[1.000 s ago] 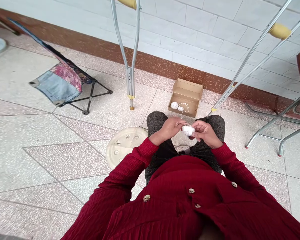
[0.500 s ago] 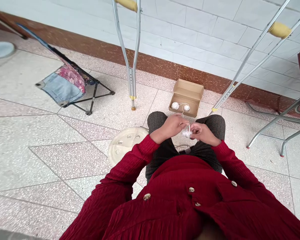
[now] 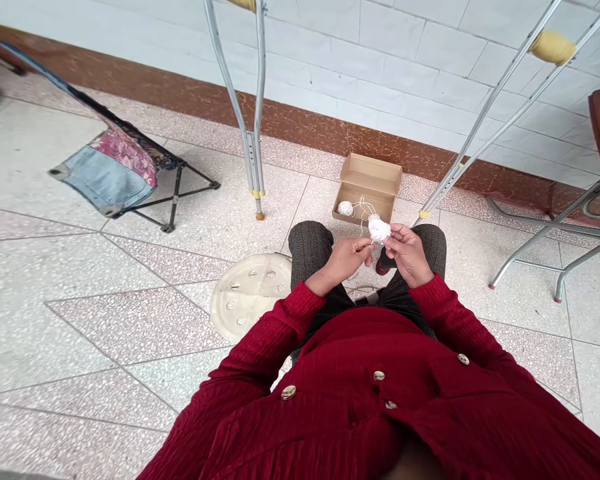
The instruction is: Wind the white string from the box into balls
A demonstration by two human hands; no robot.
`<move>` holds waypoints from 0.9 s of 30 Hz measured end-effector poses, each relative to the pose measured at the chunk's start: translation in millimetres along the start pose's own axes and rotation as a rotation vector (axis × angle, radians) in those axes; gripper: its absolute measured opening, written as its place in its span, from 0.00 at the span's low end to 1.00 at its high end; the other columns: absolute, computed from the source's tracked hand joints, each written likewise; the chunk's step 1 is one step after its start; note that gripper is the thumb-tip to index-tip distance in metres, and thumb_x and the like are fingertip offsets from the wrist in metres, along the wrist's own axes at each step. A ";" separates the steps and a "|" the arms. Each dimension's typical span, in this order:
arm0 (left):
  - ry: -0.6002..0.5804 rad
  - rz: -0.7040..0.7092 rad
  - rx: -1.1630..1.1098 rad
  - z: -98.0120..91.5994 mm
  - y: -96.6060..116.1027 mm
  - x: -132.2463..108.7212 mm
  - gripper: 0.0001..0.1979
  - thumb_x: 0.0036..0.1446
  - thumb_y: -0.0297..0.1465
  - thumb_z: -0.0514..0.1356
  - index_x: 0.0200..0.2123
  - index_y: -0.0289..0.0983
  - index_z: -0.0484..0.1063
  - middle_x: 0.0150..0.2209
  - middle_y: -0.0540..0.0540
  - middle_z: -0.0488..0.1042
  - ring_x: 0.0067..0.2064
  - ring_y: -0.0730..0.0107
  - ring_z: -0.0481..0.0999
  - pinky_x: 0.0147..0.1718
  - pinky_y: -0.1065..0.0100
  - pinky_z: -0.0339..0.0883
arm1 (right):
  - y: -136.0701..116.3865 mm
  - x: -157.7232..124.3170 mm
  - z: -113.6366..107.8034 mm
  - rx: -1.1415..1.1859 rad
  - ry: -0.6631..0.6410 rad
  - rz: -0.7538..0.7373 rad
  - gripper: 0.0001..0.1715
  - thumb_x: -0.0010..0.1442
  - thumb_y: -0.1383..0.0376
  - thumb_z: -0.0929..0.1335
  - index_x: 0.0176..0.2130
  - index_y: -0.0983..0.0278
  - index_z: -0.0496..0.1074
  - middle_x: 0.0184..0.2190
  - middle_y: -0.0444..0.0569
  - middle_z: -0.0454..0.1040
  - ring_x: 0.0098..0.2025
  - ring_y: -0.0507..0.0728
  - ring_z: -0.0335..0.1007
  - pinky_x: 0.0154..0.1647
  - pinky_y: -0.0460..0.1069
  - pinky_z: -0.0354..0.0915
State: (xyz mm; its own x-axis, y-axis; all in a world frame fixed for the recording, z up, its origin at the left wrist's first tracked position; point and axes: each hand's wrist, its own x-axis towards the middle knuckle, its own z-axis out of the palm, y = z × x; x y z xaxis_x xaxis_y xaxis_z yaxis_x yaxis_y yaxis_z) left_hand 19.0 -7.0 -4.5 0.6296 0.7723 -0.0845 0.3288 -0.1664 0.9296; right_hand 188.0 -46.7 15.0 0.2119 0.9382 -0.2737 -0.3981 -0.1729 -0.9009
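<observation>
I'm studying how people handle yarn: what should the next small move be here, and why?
Probably the left hand should bring a turn of loose yarn around the white bundle. The right hand holds the bundle, the left is close beside it, and the loose yarn runs from the open cardboard box toward the hands.

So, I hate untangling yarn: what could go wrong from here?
The loose strands looping in the open box might knot or catch on the yarn ball there. The white bundle, held only by the fingers of the right hand, could slip and unravel.
</observation>
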 end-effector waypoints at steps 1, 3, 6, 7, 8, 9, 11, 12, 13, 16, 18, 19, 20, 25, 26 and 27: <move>-0.020 0.002 0.032 0.0 -0.4 -2.3 0.19 0.66 0.34 0.54 0.23 0.35 0.72 0.24 0.50 0.76 0.27 0.74 0.71 0.32 0.72 0.60 | 2.4 4.4 -0.4 -0.022 0.034 -0.048 0.25 0.41 0.60 0.80 0.38 0.62 0.71 0.31 0.42 0.76 0.21 0.45 0.59 0.18 0.42 0.56; -0.076 0.022 0.134 -1.4 0.1 -7.0 0.20 0.67 0.34 0.54 0.23 0.35 0.72 0.24 0.50 0.76 0.27 0.74 0.71 0.31 0.72 0.60 | 7.5 13.4 -4.2 -0.124 0.083 -0.145 0.24 0.44 0.59 0.78 0.39 0.61 0.70 0.32 0.42 0.75 0.22 0.46 0.59 0.18 0.43 0.57; -0.109 0.123 0.401 -8.0 5.5 -10.6 0.18 0.68 0.33 0.53 0.26 0.36 0.74 0.25 0.48 0.75 0.29 0.69 0.72 0.34 0.69 0.63 | 17.4 20.5 -13.3 -0.391 0.059 -0.211 0.21 0.47 0.59 0.76 0.40 0.61 0.69 0.32 0.43 0.73 0.24 0.48 0.59 0.19 0.43 0.57; -0.100 0.180 0.504 -11.7 8.5 -10.2 0.17 0.68 0.32 0.54 0.27 0.36 0.75 0.26 0.47 0.75 0.31 0.67 0.74 0.38 0.67 0.65 | 21.1 20.1 -16.0 -0.485 0.027 -0.212 0.20 0.49 0.59 0.75 0.40 0.61 0.69 0.32 0.43 0.72 0.25 0.49 0.59 0.20 0.43 0.58; -0.082 0.241 0.600 -16.1 11.9 -8.7 0.16 0.67 0.31 0.54 0.29 0.36 0.76 0.27 0.46 0.76 0.33 0.66 0.74 0.43 0.64 0.66 | 24.6 18.4 -18.1 -0.562 -0.006 -0.209 0.18 0.50 0.60 0.74 0.40 0.61 0.70 0.32 0.43 0.72 0.26 0.49 0.59 0.21 0.44 0.59; -0.058 0.301 0.685 -21.1 15.3 -6.2 0.15 0.67 0.30 0.54 0.30 0.36 0.77 0.28 0.46 0.76 0.34 0.65 0.75 0.49 0.61 0.66 | 27.4 15.7 -19.5 -0.615 -0.039 -0.204 0.17 0.50 0.61 0.74 0.40 0.61 0.70 0.32 0.43 0.71 0.27 0.50 0.59 0.21 0.44 0.59; -0.004 0.391 0.794 -31.9 20.6 0.8 0.14 0.67 0.28 0.53 0.32 0.36 0.78 0.29 0.46 0.76 0.35 0.65 0.75 0.58 0.55 0.61 | 29.8 8.8 -20.3 -0.640 -0.097 -0.179 0.16 0.51 0.61 0.73 0.40 0.61 0.70 0.31 0.43 0.71 0.27 0.50 0.59 0.21 0.44 0.59; 0.021 0.420 0.810 -36.9 21.8 5.0 0.15 0.67 0.27 0.53 0.32 0.36 0.78 0.30 0.46 0.76 0.36 0.65 0.75 0.61 0.53 0.58 | 29.2 5.3 -20.0 -0.614 -0.125 -0.154 0.16 0.51 0.61 0.73 0.40 0.61 0.70 0.31 0.43 0.70 0.27 0.50 0.58 0.21 0.43 0.59; 0.045 0.439 0.796 -40.9 21.8 9.1 0.15 0.67 0.27 0.53 0.33 0.36 0.78 0.31 0.46 0.77 0.37 0.65 0.75 0.62 0.52 0.57 | 27.5 2.2 -19.5 -0.571 -0.159 -0.120 0.17 0.50 0.61 0.74 0.40 0.61 0.70 0.30 0.42 0.70 0.27 0.50 0.58 0.20 0.43 0.58; 0.062 0.414 0.582 -44.0 15.0 19.4 0.15 0.67 0.29 0.53 0.32 0.36 0.77 0.31 0.47 0.76 0.38 0.66 0.74 0.57 0.57 0.61 | 18.9 -4.5 -18.0 -0.391 -0.247 -0.002 0.23 0.48 0.59 0.77 0.41 0.61 0.68 0.29 0.42 0.71 0.25 0.49 0.59 0.18 0.43 0.58; 0.043 0.306 0.352 -38.9 7.0 22.6 0.16 0.66 0.32 0.53 0.29 0.35 0.76 0.28 0.48 0.75 0.34 0.69 0.72 0.44 0.65 0.66 | 14.1 -7.7 -17.3 -0.283 -0.263 0.049 0.25 0.47 0.58 0.78 0.41 0.61 0.68 0.31 0.42 0.73 0.25 0.48 0.60 0.19 0.43 0.58; 0.036 0.237 0.236 -35.2 2.9 22.8 0.17 0.66 0.33 0.53 0.28 0.34 0.75 0.26 0.49 0.73 0.31 0.70 0.70 0.38 0.68 0.64 | 12.7 -9.3 -16.9 -0.248 -0.261 0.060 0.26 0.47 0.58 0.78 0.41 0.61 0.68 0.31 0.43 0.74 0.25 0.48 0.60 0.19 0.43 0.58; 0.031 0.170 0.132 -31.3 -1.1 22.3 0.17 0.65 0.35 0.54 0.27 0.34 0.74 0.24 0.50 0.71 0.29 0.71 0.69 0.33 0.70 0.62 | 12.2 -10.8 -16.4 -0.229 -0.260 0.065 0.26 0.47 0.58 0.79 0.42 0.61 0.68 0.31 0.43 0.74 0.24 0.48 0.60 0.19 0.43 0.58; 0.056 -0.010 -0.154 -18.9 -14.4 15.7 0.16 0.59 0.37 0.58 0.26 0.33 0.75 0.23 0.52 0.70 0.27 0.74 0.66 0.29 0.72 0.58 | 17.3 -16.8 -13.0 -0.253 -0.279 0.076 0.34 0.49 0.59 0.78 0.53 0.58 0.69 0.28 0.40 0.74 0.21 0.48 0.61 0.19 0.44 0.60; 0.062 -0.026 -0.168 -18.2 -15.7 14.9 0.16 0.58 0.38 0.58 0.26 0.33 0.75 0.23 0.52 0.70 0.28 0.74 0.66 0.29 0.72 0.58 | 18.9 -17.0 -12.5 -0.258 -0.278 0.086 0.35 0.48 0.59 0.78 0.54 0.58 0.70 0.28 0.40 0.74 0.21 0.48 0.62 0.19 0.44 0.60; 0.071 -0.040 -0.171 -17.9 -16.6 14.5 0.15 0.57 0.38 0.59 0.26 0.33 0.76 0.23 0.51 0.70 0.28 0.74 0.66 0.29 0.72 0.58 | 20.4 -16.9 -12.2 -0.257 -0.272 0.102 0.35 0.47 0.60 0.79 0.54 0.58 0.71 0.28 0.40 0.74 0.21 0.48 0.62 0.19 0.44 0.60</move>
State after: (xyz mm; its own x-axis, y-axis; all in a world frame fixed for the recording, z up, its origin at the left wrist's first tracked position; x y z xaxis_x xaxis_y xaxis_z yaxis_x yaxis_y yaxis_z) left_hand 10.1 17.8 -14.7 0.5653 0.8185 -0.1023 0.2237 -0.0328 0.9741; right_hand 187.2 -69.8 -2.9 -0.0752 0.9517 -0.2976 -0.1611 -0.3061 -0.9383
